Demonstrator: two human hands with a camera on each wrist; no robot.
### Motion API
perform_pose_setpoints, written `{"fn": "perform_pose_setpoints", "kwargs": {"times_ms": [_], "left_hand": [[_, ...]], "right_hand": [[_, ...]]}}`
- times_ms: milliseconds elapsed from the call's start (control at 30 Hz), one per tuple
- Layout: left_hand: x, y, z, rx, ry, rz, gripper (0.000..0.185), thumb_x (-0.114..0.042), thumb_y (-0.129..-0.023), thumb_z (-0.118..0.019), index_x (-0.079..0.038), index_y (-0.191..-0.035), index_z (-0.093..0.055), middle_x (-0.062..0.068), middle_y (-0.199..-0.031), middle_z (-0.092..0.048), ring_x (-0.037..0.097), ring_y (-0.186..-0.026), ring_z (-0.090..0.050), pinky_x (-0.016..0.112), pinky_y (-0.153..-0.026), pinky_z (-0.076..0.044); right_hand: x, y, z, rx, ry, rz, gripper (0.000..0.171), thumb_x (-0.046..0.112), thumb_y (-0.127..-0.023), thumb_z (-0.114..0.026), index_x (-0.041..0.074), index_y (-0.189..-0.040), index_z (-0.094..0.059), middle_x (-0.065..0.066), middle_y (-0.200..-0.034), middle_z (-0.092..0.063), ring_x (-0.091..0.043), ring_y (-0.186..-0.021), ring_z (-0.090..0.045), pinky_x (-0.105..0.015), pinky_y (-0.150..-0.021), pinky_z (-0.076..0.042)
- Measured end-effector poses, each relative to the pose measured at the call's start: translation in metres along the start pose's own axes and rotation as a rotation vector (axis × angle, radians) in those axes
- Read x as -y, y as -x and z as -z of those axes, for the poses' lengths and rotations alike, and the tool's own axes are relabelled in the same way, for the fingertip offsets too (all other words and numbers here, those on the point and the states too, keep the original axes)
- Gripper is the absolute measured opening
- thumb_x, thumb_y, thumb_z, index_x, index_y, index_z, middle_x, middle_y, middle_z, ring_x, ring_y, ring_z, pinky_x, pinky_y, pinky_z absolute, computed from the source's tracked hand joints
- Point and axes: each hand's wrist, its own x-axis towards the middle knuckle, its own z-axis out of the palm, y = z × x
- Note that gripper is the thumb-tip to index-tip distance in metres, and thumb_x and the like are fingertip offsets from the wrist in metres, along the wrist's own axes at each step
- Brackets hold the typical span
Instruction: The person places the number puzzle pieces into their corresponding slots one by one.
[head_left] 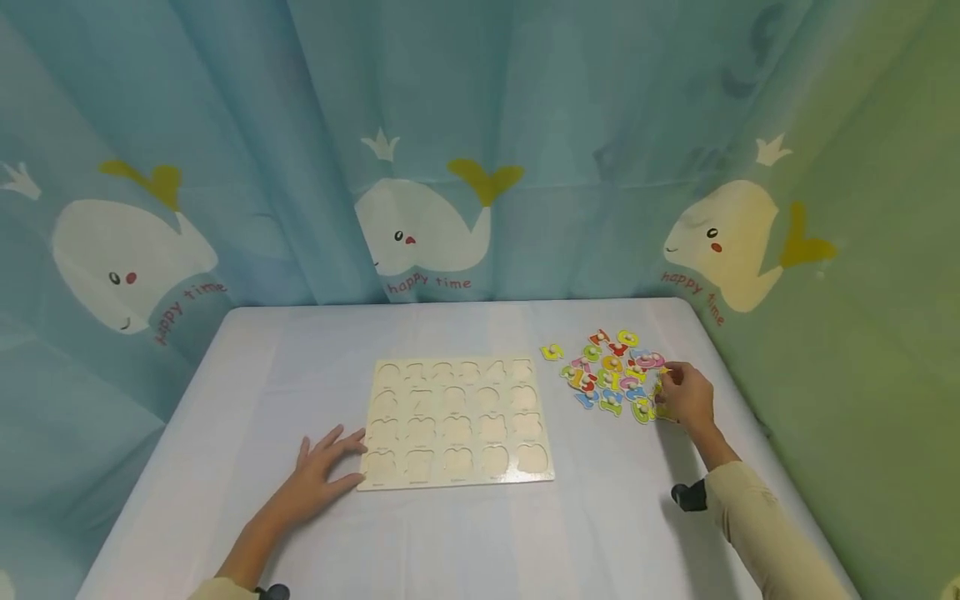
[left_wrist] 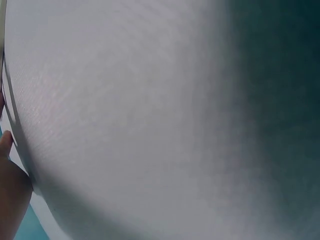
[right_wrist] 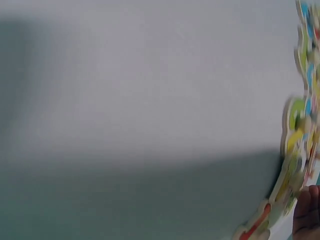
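Note:
A pale wooden puzzle board (head_left: 457, 483) with rows of cut-out recesses lies flat on the table. My left hand (head_left: 318, 475) rests beside its left edge, fingers spread, fingertips and thumb touching the rim near the lower-left corner. Only a sliver of that hand (left_wrist: 12, 195) enters the left wrist view. To the board's right lies a heap of colourful number puzzle pieces (head_left: 611, 379) with small knobs. My right hand (head_left: 688, 400) is at the heap's right side, thumb and fingertips pinching a yellow puzzle piece (head_left: 665, 371), mostly hidden. In the right wrist view, pieces (right_wrist: 295, 120) line the right edge.
A white cloth covers the table (head_left: 465, 542). One yellow piece (head_left: 552, 352) lies apart at the heap's left. Behind the table hangs a blue-green curtain (head_left: 570, 233) printed with whales; it continues along the right side.

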Motion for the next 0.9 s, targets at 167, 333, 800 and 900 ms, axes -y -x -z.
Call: {"fn": "perform_pose_setpoints", "kwargs": {"times_ms": [167,333,800,900], "left_hand": [[0.000,0.003,-0.002,-0.004,0.017,0.008,0.031,-0.025,-0.082,-0.073,-0.019,-0.110,-0.061,0.013,-0.134,-0.052,0.050,-0.130,-0.026,0.074,-0.097,0.005],[0.001,0.000,-0.005,-0.045,0.032,-0.046,0.030,-0.020,-0.082,-0.073,-0.016,-0.109,-0.062,0.014,-0.132,-0.054,0.050,-0.128,-0.029,0.073,-0.099,-0.007],[-0.006,-0.001,-0.009,-0.027,0.030,-0.057,0.028,-0.014,-0.083,-0.070,-0.012,-0.109,-0.060,0.019,-0.131,-0.051,0.051,-0.129,-0.027,0.072,-0.100,-0.005],[-0.007,-0.001,-0.008,-0.037,0.016,-0.053,0.027,-0.013,-0.083,-0.070,-0.013,-0.108,-0.060,0.019,-0.131,-0.051,0.051,-0.129,-0.027,0.072,-0.100,-0.005]], "right_hand": [[-0.011,-0.024,-0.004,0.039,-0.008,-0.004,0.035,0.009,-0.096,-0.049,-0.009,-0.126,-0.050,-0.027,-0.112,-0.054,-0.038,-0.100,-0.051,-0.046,-0.080,-0.046],[-0.015,-0.042,-0.011,0.125,-0.021,-0.057,0.041,0.014,-0.098,-0.048,-0.004,-0.134,-0.044,-0.024,-0.120,-0.048,-0.036,-0.105,-0.047,-0.041,-0.079,-0.049],[-0.015,-0.055,-0.017,0.168,0.136,-0.078,0.036,0.012,-0.098,-0.046,-0.008,-0.128,-0.047,-0.027,-0.114,-0.050,-0.039,-0.100,-0.048,-0.054,-0.088,-0.041],[-0.013,-0.059,-0.015,0.174,0.150,-0.062,0.036,0.012,-0.097,-0.047,-0.008,-0.126,-0.047,-0.028,-0.111,-0.052,-0.039,-0.096,-0.049,-0.054,-0.082,-0.041]]}}
